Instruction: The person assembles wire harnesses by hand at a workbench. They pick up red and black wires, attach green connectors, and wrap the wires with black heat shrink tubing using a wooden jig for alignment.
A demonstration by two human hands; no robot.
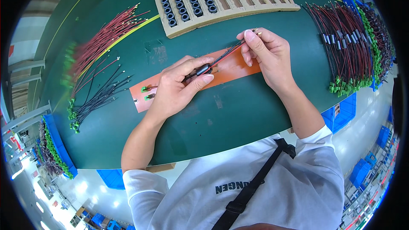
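My left hand [174,86] is closed around a black ferrite core [203,70], held between thumb and fingers. A red wire and black wires [229,54] come out of the core and run up to the right. Near their metal-tipped ends, my right hand [269,55] pinches these wires between thumb and forefinger. Both hands are over an orange board [238,70] lying on the table. Two small green connectors [147,93] rest at the board's left end, beside my left hand. What lies under my left palm is hidden.
A cardboard tray [230,15] at the back holds rows of black cores in its left slots. Loose red and black wires with green connectors [100,55] lie on the left. Bundled wires with cores [347,42] lie at the right. Blue bins [59,147] flank the green table [191,134].
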